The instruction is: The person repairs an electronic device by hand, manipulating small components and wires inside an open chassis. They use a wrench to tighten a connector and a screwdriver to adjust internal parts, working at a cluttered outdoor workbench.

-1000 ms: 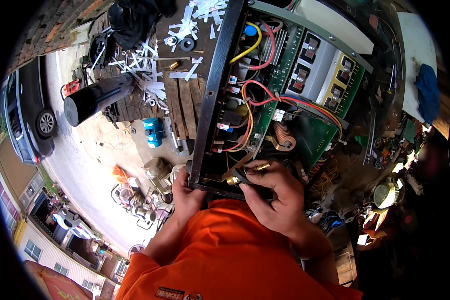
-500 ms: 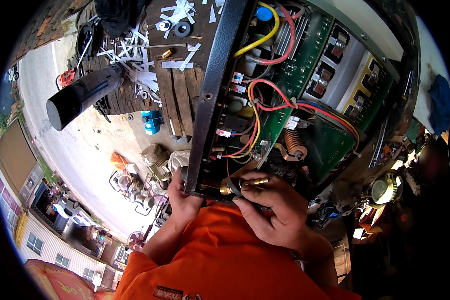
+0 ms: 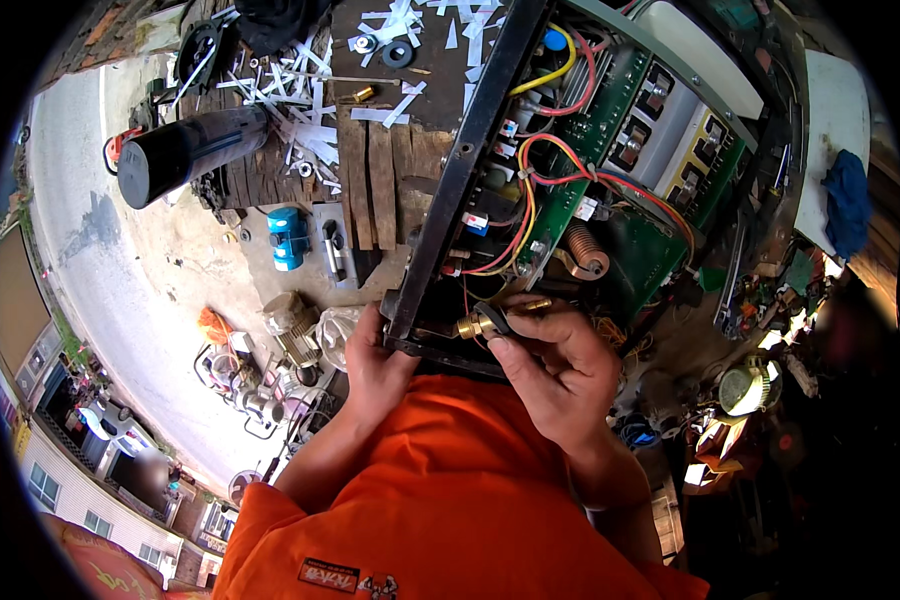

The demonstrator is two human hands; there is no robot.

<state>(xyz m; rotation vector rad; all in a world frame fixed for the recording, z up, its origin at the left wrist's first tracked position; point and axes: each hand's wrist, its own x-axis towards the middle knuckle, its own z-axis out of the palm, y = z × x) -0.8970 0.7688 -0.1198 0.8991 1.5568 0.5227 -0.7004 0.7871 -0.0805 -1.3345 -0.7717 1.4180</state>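
Observation:
An opened electrical machine with a black metal casing stands in front of me, its circuit boards, coloured wires and copper coil showing. My right hand pinches a brass fitting with a dark ring around it, inside the casing's near corner. A thinner brass end pokes out above my fingers. Outside that corner, my left hand is closed against the casing beside a dark round part. Its fingertips are partly hidden by the panel, so what they hold cannot be made out.
Left of the machine is a worn wooden bench strewn with paper strips, a black washer and a small brass piece. A black spray can lies there too. Beyond are a blue motor-like part and a grey motor.
My view has shifted, so the bench and machine sit farther right and the hands higher in the picture. Both hands keep nearly the same places at the casing's corner; the brass fitting stays held.

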